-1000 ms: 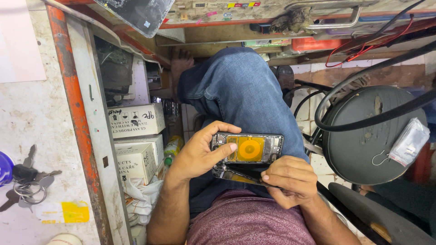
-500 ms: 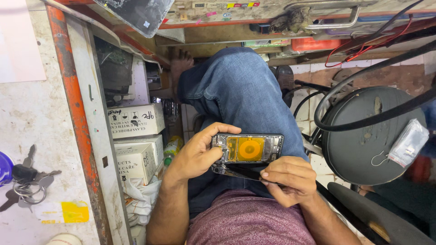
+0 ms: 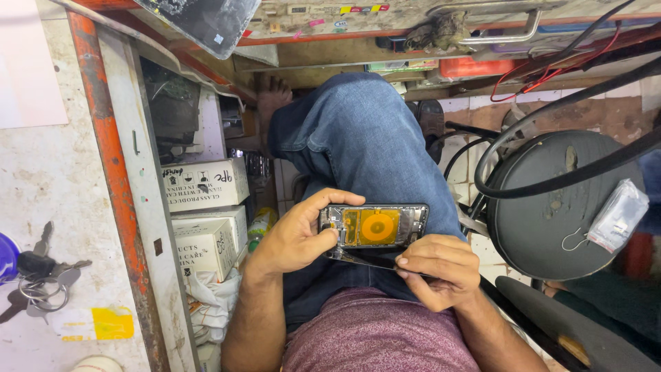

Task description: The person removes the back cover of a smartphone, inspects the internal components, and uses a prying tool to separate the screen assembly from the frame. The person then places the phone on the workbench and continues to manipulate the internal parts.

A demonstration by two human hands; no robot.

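Over the denim-clad knee, the left hand grips an opened phone by its end; the right hand, just below, pinches its detached screen panel along the lower edge.

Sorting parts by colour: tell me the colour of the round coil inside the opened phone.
Orange-yellow, the round coil in the opened phone; head view.

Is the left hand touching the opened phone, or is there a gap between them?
Touching. In the head view the left hand wraps the left end of the opened phone, thumb pressed on its edge; no gap shows.
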